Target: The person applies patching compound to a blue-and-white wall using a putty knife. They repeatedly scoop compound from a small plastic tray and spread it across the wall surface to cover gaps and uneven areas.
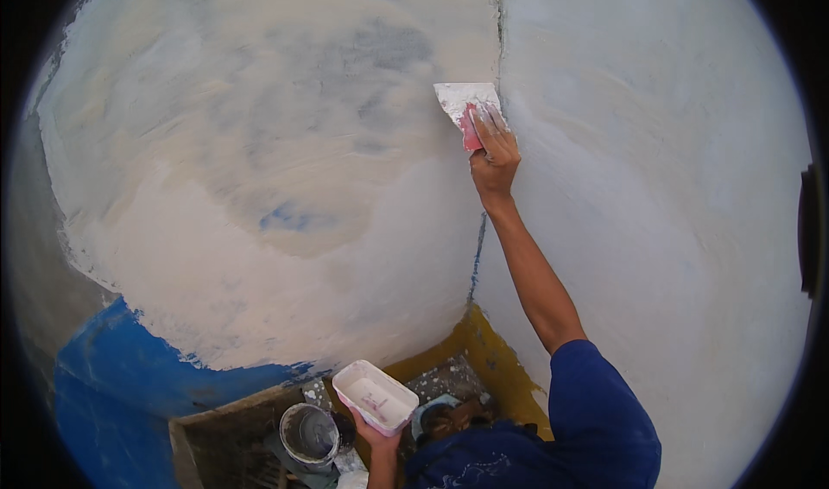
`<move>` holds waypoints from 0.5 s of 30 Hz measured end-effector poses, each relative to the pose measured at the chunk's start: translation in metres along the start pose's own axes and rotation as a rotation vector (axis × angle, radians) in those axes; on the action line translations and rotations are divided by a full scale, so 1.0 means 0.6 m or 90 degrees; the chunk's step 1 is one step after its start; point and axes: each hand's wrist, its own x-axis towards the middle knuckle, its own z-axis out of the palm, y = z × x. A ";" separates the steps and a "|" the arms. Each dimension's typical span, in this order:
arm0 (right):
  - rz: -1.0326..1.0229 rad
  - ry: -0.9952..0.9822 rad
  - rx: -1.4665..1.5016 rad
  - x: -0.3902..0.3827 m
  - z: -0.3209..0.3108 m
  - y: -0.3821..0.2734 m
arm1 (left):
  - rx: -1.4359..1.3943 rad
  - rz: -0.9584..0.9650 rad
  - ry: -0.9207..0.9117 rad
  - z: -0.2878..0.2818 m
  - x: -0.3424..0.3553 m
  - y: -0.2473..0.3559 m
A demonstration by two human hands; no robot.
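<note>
Closest to the lens is a dark blue shirt point(604, 403), sleeve and all. Going left to right: blue paint point(121, 377) covers the left wall point(285, 143) at its lower left corner, then a grubby bucket point(295, 422) sits below that wall's bottom edge. Just beside it, the left hand point(373, 433) is curled under a white tub point(395, 392) and props it up; most of those fingers are hidden, so can't tell how spread they are. Looks like light, thin plastic that'd flex if squeezed, so I'd cup it low rather than pinch the rim.

Further right and up, the right hand point(496, 154) is closed round a putty knife point(458, 97), fingers stretched along its pink handle point(471, 130). It's at the left wall's right edge, by the corner with the right wall point(665, 187) (can't swear the blade is touching). Should be light, blade thin and a bit springy, maybe slick from the white smears. Best hold: handle, with fingertips toward the blade.
</note>
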 end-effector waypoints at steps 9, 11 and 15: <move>0.008 -0.117 0.052 -0.092 -0.069 -0.033 | 0.003 0.005 0.000 -0.004 0.000 0.000; -0.037 -0.035 0.045 0.027 -0.063 -0.030 | 0.012 0.001 -0.004 0.001 -0.001 -0.004; -0.110 0.060 0.047 0.237 -0.005 -0.001 | 0.008 -0.021 -0.014 -0.005 -0.001 -0.002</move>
